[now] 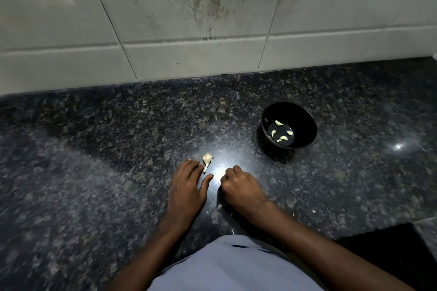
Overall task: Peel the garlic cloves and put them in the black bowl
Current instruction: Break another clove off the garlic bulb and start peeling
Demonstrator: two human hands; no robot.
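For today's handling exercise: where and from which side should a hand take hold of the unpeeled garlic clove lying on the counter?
Pinch the garlic clove across its plump rounded body, coming from above. It lies flat on the counter, thin tail toward the left hand, which would likely slip or tear.

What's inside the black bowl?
The black bowl holds peeled garlic cloves, about five pale pieces lying on its bottom. The dark, shiny inside makes an exact count hard, and the near wall hides a bit of the floor.
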